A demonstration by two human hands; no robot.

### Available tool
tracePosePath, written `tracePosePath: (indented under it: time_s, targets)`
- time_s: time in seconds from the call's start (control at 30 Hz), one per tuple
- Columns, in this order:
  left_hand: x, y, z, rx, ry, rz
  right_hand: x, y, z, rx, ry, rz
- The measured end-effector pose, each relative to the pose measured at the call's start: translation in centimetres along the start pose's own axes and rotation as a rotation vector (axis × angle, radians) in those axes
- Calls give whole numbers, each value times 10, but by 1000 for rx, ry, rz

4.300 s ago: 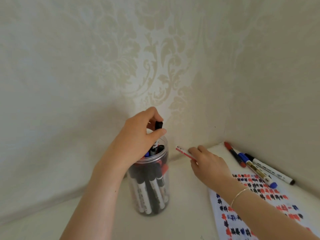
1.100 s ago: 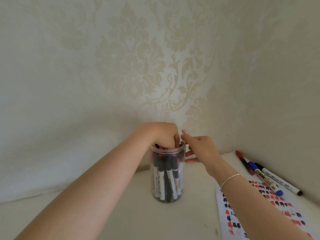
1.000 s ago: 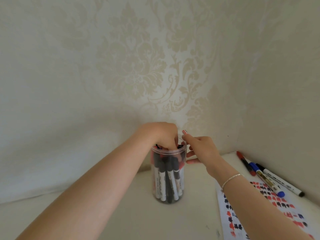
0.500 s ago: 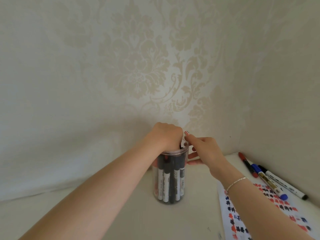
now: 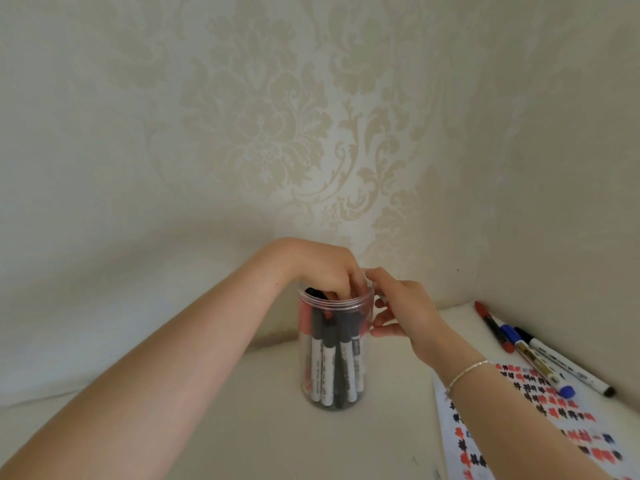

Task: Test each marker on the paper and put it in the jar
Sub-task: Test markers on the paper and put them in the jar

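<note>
A clear plastic jar (image 5: 335, 382) stands on the table near the wall, packed with several upright markers (image 5: 341, 355), mostly black and white with some red. My left hand (image 5: 322, 268) reaches over the rim with its fingertips down among the marker tops; what they hold is hidden. My right hand (image 5: 403, 306) is against the jar's right side, index finger on the rim and the other fingers spread. No marker shows in it. The test paper (image 5: 540, 427), covered in red, black and blue scribbles, lies to the right.
Three loose markers lie by the right wall: a red marker (image 5: 491, 327), a blue-capped marker (image 5: 535, 363) and a white, black-capped marker (image 5: 568, 365). Patterned walls close in behind and on the right.
The red-and-white marker end that stuck up above my right fingers is gone from sight. My left fingers stay in the jar mouth. The view has shifted slightly.
</note>
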State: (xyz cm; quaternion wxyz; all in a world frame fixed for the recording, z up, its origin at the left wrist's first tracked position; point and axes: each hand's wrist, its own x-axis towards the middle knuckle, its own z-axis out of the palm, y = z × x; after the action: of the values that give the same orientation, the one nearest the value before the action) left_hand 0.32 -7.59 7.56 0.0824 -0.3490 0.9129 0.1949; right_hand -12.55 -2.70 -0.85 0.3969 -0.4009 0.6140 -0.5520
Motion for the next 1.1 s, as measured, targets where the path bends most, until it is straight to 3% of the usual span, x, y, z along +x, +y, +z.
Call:
tracePosePath:
  time_s: [0.17,0.5,0.7,0.8,0.93,1.1]
  targets:
    - [-3,6,4,-63,-188,-38,3,0,4,-1,8,-5]
    - [6,9,3,483,91,70,1,0,4,7,7,-13]
    - [2,-6,13,177,144,72,1,1,7,-4,12,-34]
    - [-3,-9,8,123,122,73,1,0,6,-7,10,-34]
    - [-9,-19,-8,68,210,-7,1,-1,6,-14,25,-29]
    - [-4,-14,-6,50,11,-87,-3,-4,9,-48,29,-39]
